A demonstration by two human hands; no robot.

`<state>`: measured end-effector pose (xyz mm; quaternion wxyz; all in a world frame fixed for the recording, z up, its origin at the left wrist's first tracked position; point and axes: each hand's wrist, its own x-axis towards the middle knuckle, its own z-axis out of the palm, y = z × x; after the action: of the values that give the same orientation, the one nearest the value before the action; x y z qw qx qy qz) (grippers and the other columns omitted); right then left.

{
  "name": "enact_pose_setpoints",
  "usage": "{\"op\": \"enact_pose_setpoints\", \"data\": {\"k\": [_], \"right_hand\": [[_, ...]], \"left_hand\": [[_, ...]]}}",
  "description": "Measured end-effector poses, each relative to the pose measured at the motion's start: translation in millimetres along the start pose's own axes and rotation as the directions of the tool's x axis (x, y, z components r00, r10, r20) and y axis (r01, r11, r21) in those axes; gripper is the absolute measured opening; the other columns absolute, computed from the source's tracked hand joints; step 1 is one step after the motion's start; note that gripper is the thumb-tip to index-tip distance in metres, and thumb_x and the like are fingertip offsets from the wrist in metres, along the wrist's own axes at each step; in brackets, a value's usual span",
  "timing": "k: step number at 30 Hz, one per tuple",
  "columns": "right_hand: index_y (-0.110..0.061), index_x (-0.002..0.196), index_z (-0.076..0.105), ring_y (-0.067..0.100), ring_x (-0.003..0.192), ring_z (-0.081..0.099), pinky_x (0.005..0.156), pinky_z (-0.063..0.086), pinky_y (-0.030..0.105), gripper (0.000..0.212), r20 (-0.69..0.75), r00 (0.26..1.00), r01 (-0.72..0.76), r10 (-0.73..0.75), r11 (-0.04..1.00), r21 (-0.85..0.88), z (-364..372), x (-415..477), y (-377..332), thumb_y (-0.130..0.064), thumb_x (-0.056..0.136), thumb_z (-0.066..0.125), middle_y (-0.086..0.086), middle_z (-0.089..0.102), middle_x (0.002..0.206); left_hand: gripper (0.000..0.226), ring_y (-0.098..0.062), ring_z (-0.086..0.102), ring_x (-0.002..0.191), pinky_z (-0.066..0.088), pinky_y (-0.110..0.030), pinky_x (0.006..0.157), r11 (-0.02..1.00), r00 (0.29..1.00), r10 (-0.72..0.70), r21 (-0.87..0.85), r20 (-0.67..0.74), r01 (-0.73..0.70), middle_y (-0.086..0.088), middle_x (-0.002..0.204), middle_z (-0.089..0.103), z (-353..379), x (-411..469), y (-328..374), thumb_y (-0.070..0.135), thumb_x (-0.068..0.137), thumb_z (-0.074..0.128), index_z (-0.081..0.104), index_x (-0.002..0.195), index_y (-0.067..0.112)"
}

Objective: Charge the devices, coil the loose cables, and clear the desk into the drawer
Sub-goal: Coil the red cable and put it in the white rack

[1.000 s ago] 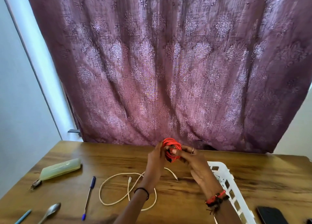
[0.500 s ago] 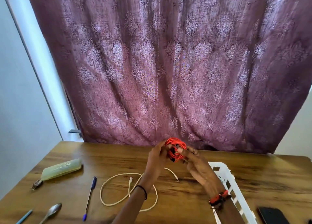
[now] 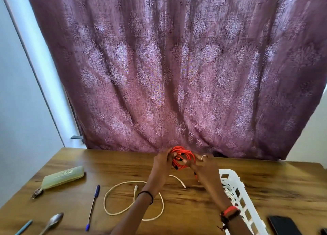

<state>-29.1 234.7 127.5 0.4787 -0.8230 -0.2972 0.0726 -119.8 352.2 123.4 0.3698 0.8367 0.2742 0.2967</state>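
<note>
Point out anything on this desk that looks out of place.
The spoon at the near left edge is odd: cutlery beside the blue pen. The white cable lies loose, uncoiled; left hand and right hand hold the red cable.

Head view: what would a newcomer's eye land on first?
The bright red cable, wound into a coil, is held above the middle of the desk by the left hand and the right hand. Behind it, a large patterned purple curtain fills the upper picture. A loose white cable sprawls on the desk below the hands.
</note>
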Motion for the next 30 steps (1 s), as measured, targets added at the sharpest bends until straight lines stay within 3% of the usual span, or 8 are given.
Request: {"op": "enact_pose_setpoints", "data": {"k": [2,4,6,8,12,16,18,30], "right_hand": [[-0.020,0.125,0.058,0.023,0.092,0.057,0.087,0.049,0.037,0.058,-0.105,0.983,0.132,-0.151,0.977,-0.168,3,-2,-3,-0.025,0.072,0.079,0.009,0.049,0.111],[-0.013,0.117,0.063,0.024,0.082,0.061,0.080,0.053,0.038,0.049,-0.145,0.937,0.284,-0.317,0.936,-0.206,9,-8,-7,-0.011,0.071,0.079,0.015,0.052,0.109],[-0.008,0.098,0.068,0.013,0.078,0.060,0.074,0.050,0.025,0.035,-0.143,0.856,0.436,-0.496,0.843,-0.315,14,-11,-5,-0.003,0.065,0.080,0.016,0.057,0.095],[-0.010,0.088,0.070,0.011,0.074,0.057,0.070,0.044,0.017,0.034,-0.081,0.835,0.486,-0.545,0.798,-0.356,13,-12,-8,-0.002,0.058,0.084,0.011,0.057,0.085],[-0.015,0.078,0.071,0.017,0.058,0.066,0.047,0.050,0.023,0.034,0.032,0.904,0.373,-0.426,0.751,-0.544,11,-16,-18,-0.015,0.049,0.090,0.004,0.064,0.087],[-0.013,0.113,0.062,0.023,0.101,0.063,0.080,0.051,0.033,0.026,0.116,0.952,0.286,-0.285,0.680,-0.675,7,-21,-34,-0.012,0.087,0.059,0.004,0.051,0.131],[-0.010,0.119,0.057,0.025,0.113,0.057,0.088,0.046,0.034,0.028,0.153,0.958,0.279,-0.243,0.668,-0.690,5,-21,-36,-0.012,0.093,0.047,0.005,0.044,0.139],[-0.007,0.121,0.051,0.030,0.110,0.058,0.085,0.046,0.034,0.029,0.250,0.966,0.230,-0.073,0.686,-0.691,10,-6,-18,-0.017,0.095,0.045,0.012,0.058,0.120]], "left_hand": [[0.025,-0.033,0.064,0.092,0.045,-0.036,0.076,0.998,1.000,0.020,0.064,0.000,-0.020,-0.017,0.101,0.067,3,0,-3,0.013,0.096,0.046,0.058,0.116,0.003],[0.028,-0.032,0.065,0.093,0.043,-0.031,0.074,0.994,0.999,0.043,0.105,-0.015,-0.042,-0.017,0.104,0.067,4,0,-4,0.010,0.096,0.045,0.055,0.121,0.004],[0.028,-0.031,0.065,0.094,0.041,-0.026,0.072,0.992,0.998,0.052,0.119,-0.032,-0.048,-0.015,0.105,0.067,4,1,-4,0.009,0.096,0.044,0.056,0.121,0.005],[0.027,-0.031,0.064,0.094,0.040,-0.024,0.072,0.990,0.998,0.060,0.131,-0.036,-0.055,-0.016,0.106,0.067,6,2,-3,0.011,0.097,0.043,0.056,0.119,0.004],[0.028,-0.035,0.059,0.101,0.037,-0.027,0.077,0.981,0.996,0.085,0.174,-0.020,-0.080,-0.021,0.113,0.062,8,1,2,0.009,0.097,0.041,0.053,0.121,0.000],[0.029,-0.038,0.058,0.103,0.039,-0.034,0.083,0.982,0.996,0.090,0.165,-0.009,-0.088,-0.022,0.113,0.061,11,0,3,0.004,0.094,0.042,0.054,0.120,-0.001],[0.028,-0.038,0.059,0.100,0.039,-0.033,0.079,0.981,0.994,0.108,0.163,-0.010,-0.105,-0.023,0.109,0.063,13,-1,2,0.003,0.093,0.042,0.055,0.117,-0.002],[0.025,-0.034,0.063,0.084,0.036,-0.031,0.066,0.991,0.997,0.074,0.113,0.034,-0.077,-0.019,0.091,0.069,24,-9,-8,0.014,0.098,0.042,0.063,0.101,-0.002]]}}
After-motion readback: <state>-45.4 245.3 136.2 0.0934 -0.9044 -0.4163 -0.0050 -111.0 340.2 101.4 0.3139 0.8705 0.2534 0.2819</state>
